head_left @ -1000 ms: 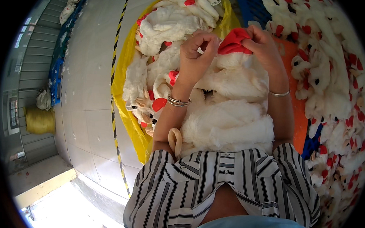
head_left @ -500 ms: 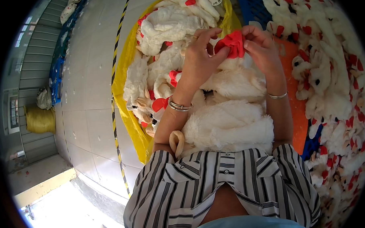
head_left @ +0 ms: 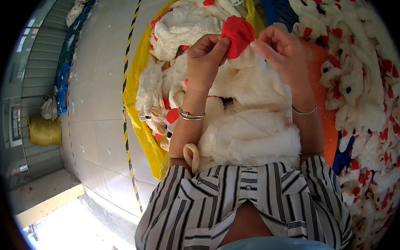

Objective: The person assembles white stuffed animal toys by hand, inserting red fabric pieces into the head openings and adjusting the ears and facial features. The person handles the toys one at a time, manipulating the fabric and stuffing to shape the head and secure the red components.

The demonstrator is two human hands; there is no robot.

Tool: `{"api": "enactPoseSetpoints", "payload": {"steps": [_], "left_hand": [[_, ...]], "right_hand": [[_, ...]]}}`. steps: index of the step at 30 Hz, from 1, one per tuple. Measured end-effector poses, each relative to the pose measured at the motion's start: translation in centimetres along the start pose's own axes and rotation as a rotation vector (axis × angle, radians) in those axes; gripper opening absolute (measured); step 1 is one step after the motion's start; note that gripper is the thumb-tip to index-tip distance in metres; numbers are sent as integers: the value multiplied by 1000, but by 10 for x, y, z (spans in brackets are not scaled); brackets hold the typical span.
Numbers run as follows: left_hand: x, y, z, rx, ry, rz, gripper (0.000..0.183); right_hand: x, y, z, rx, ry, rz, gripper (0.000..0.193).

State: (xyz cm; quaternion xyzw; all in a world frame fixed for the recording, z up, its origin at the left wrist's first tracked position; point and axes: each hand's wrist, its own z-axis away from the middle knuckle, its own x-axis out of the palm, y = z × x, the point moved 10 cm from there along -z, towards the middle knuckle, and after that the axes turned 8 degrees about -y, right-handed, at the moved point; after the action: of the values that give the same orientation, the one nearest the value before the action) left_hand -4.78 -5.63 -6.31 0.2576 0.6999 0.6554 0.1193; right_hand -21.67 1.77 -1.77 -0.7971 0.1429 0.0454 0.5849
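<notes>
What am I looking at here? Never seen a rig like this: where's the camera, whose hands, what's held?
No robot: these are a person's bare hands, seen from a head-worn fisheye camera looking down, so straight edges bend near the rim. The left hand pinches a red fabric piece; the right hand is close beside it, contact unclear. White plush lies in front of the person, with yellow sheeting at left and a heap of white-and-red plush pieces at right.

Red cloth piece [head_left: 239,34], rounded, lightly creased, pinched in left fingers [head_left: 220,47]
</notes>
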Motion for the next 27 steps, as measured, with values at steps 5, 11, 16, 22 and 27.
{"api": "enactPoseSetpoints", "payload": {"steps": [5,11,16,22,27], "left_hand": [[34,2,7,11,-205,-106,13],[22,7,11,-53,-72,-119,17],[33,16,18,154,-72,-182,16],[19,10,15,86,10,-140,14],[33,25,18,275,-145,-208,16]], "right_hand": [[33,18,4,97,-28,-298,23],[24,13,7,-4,23,122,12],[16,9,5,13,145,48,7],[33,19,13,129,-155,-314,18],[35,29,10,127,-237,-484,22]]}}
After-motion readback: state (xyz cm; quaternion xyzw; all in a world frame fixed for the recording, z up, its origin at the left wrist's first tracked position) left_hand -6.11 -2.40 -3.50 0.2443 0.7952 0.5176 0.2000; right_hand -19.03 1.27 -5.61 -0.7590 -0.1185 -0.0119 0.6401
